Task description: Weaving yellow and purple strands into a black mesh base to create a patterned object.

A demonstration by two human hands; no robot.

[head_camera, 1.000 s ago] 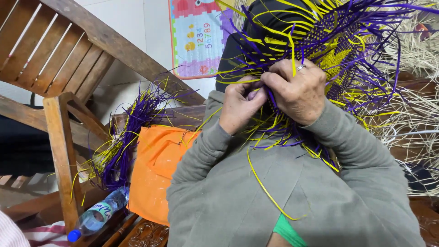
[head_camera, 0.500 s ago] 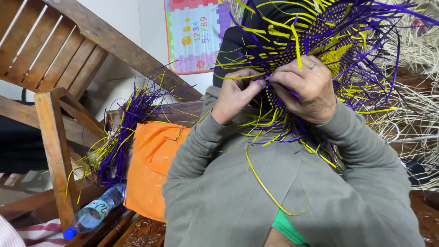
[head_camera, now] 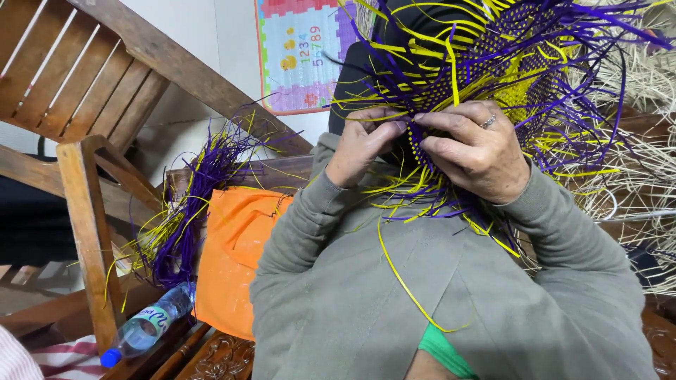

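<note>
1. Wooden furniture fills the left side of the room: a slatted chair stands there, and a white wall is behind it.
2. Nearest to the camera are the person's two grey sleeves, which reach forward and up from the bottom edge.
3. Low on the left, a plastic bottle with a blue cap lies on its side near a chair leg.
4. Just beside the left sleeve, an orange bag rests on the dark carved wood.
5. A loose bundle of purple and yellow strips lies between the chair and the orange bag.
6. The left hand pinches thin strips between thumb and fingers at the lower edge of the woven piece.
7. The right hand, with a ring on one finger, is curled and grips the same edge; its fingertips almost meet the left ones.
8. This woven piece, purple and yellow, is held up in front of the person, with many free strips pointing outward.
9. Farther right, pale straw strips lie in a heap.
10. Farthest, a colourful poster hangs on the wall.
</note>
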